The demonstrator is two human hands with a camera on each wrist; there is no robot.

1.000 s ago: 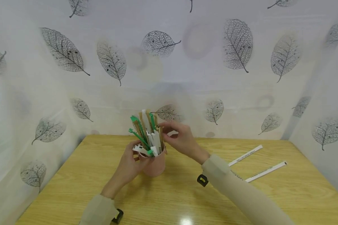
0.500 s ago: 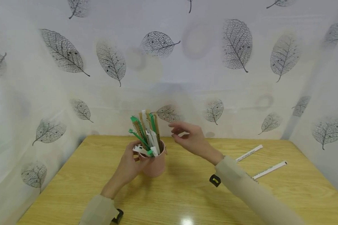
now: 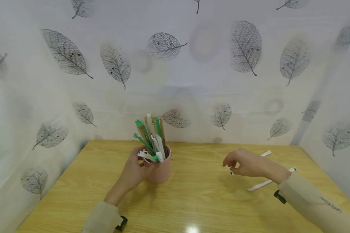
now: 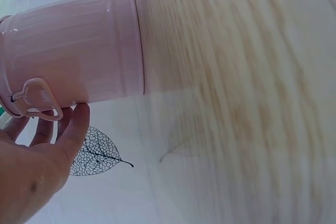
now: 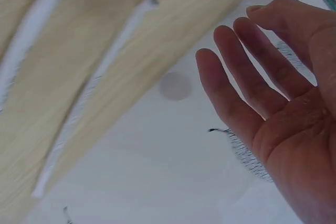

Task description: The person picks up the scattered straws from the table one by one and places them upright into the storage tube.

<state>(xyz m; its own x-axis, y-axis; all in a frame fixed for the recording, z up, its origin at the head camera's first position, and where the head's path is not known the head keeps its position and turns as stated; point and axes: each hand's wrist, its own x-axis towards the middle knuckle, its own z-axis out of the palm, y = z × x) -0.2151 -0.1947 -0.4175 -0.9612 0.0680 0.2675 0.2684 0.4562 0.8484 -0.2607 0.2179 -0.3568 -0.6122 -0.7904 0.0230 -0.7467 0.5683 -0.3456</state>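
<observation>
A small pink metal bucket (image 3: 161, 173) stands upright on the table, packed with several slim paper-wrapped sticks or straws (image 3: 159, 129) in green, brown and white. My left hand (image 3: 135, 171) holds the bucket at its left side, near the rim, thumb in front and fingers behind. In the left wrist view those fingers (image 4: 77, 124) touch the bucket wall by its wire handle (image 4: 44, 95). Over the right half of the table hovers my right hand (image 3: 245, 163), fingers loosely bent and nothing in them. Below it lie two white paper-wrapped straws (image 3: 259, 185), partly covered by the hand and wrist.
The wooden table (image 3: 192, 200) meets a pale leaf-patterned cloth (image 3: 192, 97) at the back and both sides. In the right wrist view the two white straws (image 5: 86, 93) lie apart, roughly parallel.
My right hand has left the sticks in the bucket and swung right, over the two white straws. My left hand and the bucket have stayed put.
</observation>
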